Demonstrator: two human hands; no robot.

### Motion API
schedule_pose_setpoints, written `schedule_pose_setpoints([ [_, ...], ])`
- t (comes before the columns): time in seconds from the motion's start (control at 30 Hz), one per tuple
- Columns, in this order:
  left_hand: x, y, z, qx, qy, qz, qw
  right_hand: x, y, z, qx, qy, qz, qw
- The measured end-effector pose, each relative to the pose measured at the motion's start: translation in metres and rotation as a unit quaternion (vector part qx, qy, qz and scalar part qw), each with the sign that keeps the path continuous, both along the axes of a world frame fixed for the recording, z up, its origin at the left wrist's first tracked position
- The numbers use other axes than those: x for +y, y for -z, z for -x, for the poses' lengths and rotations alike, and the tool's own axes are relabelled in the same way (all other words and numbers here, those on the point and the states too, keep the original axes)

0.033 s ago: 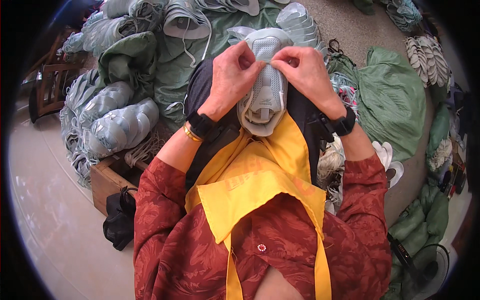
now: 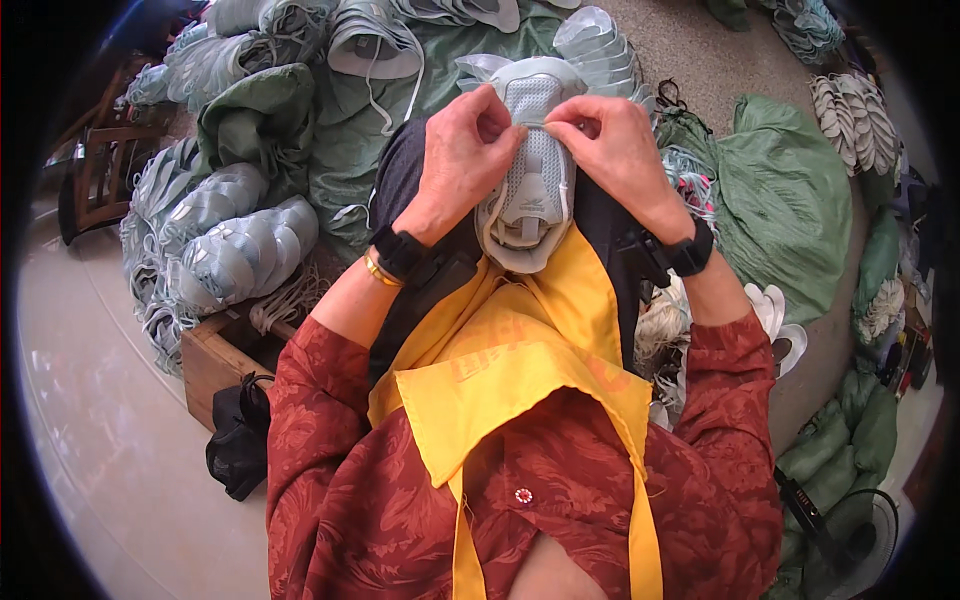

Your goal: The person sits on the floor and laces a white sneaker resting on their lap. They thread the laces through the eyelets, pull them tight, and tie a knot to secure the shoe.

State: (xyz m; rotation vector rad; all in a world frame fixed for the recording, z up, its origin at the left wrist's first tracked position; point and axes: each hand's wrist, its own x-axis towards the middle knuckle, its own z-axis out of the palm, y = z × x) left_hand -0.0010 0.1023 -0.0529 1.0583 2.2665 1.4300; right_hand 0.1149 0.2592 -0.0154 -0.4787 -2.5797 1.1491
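A pale grey-green shoe upper (image 2: 527,190) with a mesh tongue rests on my lap, its ankle opening toward me. Across its front part runs a thin light shoelace (image 2: 536,124). My left hand (image 2: 462,155) pinches the lace between thumb and fingertips on one side. From the other side, my right hand (image 2: 622,150) pinches it the same way, and a short stretch of lace shows between the thumbs. Both hands lie over the edges of the upper and hide parts of it. A yellow apron (image 2: 520,390) covers my lap below the upper.
Stacks of pale shoe uppers (image 2: 250,250) lie at the left, with more at the far side. Green sacking (image 2: 780,200) is at the right. A wooden box (image 2: 215,362) and a black bag (image 2: 238,440) stand at the left. Bundled white uppers (image 2: 855,120) lie far right.
My thumbs have drawn slightly apart, so a little more of the lace shows between them. The upper has stayed in place.
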Motion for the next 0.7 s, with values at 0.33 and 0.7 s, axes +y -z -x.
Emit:
schedule_pose_setpoints([
  [0.33,-0.007,-0.005,0.003,-0.044,0.035,0.009,0.998,-0.010,0.012,0.003,0.032,-0.026,-0.087,0.995],
  [0.7,0.004,0.001,0.005,-0.004,0.065,-0.001,0.998,-0.007,0.016,0.009,0.048,-0.069,-0.089,0.992],
])
